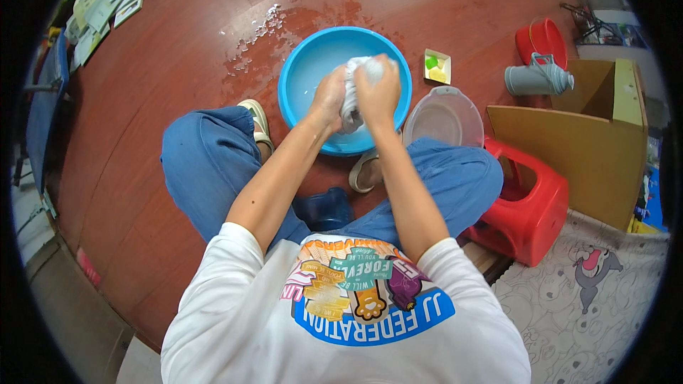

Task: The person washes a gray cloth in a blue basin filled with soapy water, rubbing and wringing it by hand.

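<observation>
A wet, bunched whitish cloth (350, 97) is gripped between both hands above a round blue plastic basin (285, 88). My left hand (329, 97) holds it from the left side. On the other side, my right hand (380, 95) grips the cloth, with white suds showing near the knuckles. Cloudy whitish water (309, 77) lies in the basin below. The basin stands on the reddish-brown floor between my feet. How far the cloth reaches under my fingers is hidden.
Right of the basin are a small box holding green and yellow pieces (437, 66) and a translucent tub (445, 117). Farther right lie a grey thermos flask (536, 80), a cardboard box (571, 154) and a red plastic stool (539, 213). Water puddles (261, 29) wet the floor beyond.
</observation>
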### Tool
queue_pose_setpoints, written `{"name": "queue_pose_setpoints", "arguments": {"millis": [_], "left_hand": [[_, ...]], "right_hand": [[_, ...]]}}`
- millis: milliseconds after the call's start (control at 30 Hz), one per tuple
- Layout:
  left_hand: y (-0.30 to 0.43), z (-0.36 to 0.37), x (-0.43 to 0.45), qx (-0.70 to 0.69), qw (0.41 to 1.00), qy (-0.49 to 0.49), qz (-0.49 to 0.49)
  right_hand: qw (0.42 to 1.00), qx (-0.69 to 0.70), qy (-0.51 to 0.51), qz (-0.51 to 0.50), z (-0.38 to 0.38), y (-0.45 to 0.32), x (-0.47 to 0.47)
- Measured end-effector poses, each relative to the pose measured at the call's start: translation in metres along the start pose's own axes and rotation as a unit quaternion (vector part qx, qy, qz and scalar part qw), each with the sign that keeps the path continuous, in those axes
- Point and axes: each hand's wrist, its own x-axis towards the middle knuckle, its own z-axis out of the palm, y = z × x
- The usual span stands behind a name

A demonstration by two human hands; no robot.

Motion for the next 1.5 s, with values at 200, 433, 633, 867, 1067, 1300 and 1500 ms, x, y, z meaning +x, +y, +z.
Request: {"name": "queue_pose_setpoints", "arguments": {"millis": [200, 433, 633, 867, 1067, 1300, 1500], "left_hand": [[-0.005, 0.011, -0.014, -0.069, 0.997, -0.014, 0.000], [0.003, -0.020, 0.011, -0.149, 0.987, -0.047, -0.040], [-0.012, -0.015, 0.004, -0.080, 0.991, -0.080, -0.077], [0.022, -0.036, 0.028, -0.191, 0.969, -0.153, -0.010], [0.003, -0.012, 0.001, -0.153, 0.984, -0.077, -0.045], [0.005, 0.003, -0.004, -0.161, 0.985, -0.040, -0.043], [-0.011, -0.005, 0.004, -0.154, 0.984, -0.067, -0.051]], "right_hand": [[0.990, -0.078, 0.045, -0.108, 0.000, -0.016, -0.012], [0.994, -0.056, 0.024, -0.094, 0.001, -0.028, -0.035], [0.998, 0.020, -0.014, 0.057, -0.005, 0.021, 0.037], [0.700, 0.636, -0.187, 0.267, -0.054, 0.000, 0.011], [0.993, -0.043, 0.029, -0.109, -0.009, -0.037, -0.030], [0.992, -0.070, 0.066, -0.080, -0.003, -0.014, -0.013], [0.976, -0.148, 0.094, -0.132, -0.003, 0.003, 0.016]]}}
